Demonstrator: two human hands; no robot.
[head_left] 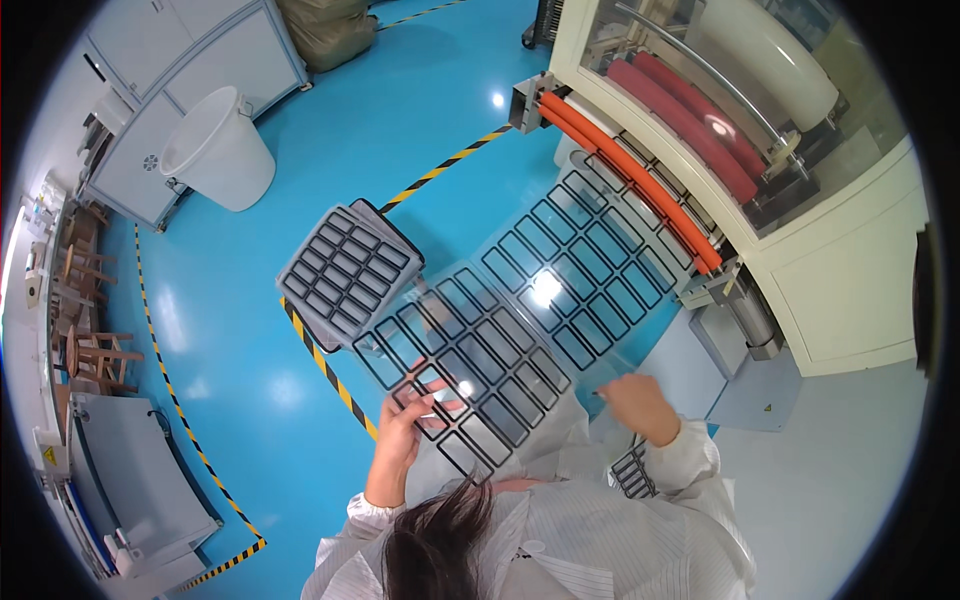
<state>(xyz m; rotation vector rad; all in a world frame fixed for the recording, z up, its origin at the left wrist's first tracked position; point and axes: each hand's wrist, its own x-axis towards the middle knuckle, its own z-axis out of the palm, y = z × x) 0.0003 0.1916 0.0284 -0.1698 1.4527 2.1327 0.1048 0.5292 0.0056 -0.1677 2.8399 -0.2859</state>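
Clear film: long transparent sheet (497, 352) printed with black rounded-rectangle outlines; runs on a slant from in front of the torso up to the machine at upper right; two printed panels, clear strip between.
Near panel: in front of the chest, above the lap, left hand on it.
Far panel: reaches up to the orange-red roller (632, 178) on the machine front.
Left hand: (408, 425) grasping the transparent sheet at its near-left edge, some fingers seen through it.
Right hand: (642, 405) fingers bent, near the sheet's lower right side; blurred, cannot tell whether it grips anything.
Sleeves: white, fine-striped (690, 455), both arms.
Stack: flat pile of black-grid sheets (350, 262), left of the film, dark tray edge (372, 212) showing at its far side.
Grid piece: small black-lined bit (632, 472) beside the right sleeve, partly covered.
Machine: cream housing (845, 295), clear window, red rollers (690, 125) and large white roll (765, 60) inside.
Floor: glossy blue (235, 320), black-yellow tape (445, 172).
Upper left: white bucket (225, 155) by a pale cabinet (235, 60); brown bag (325, 30) beyond.
Far left: wooden stools (100, 350).
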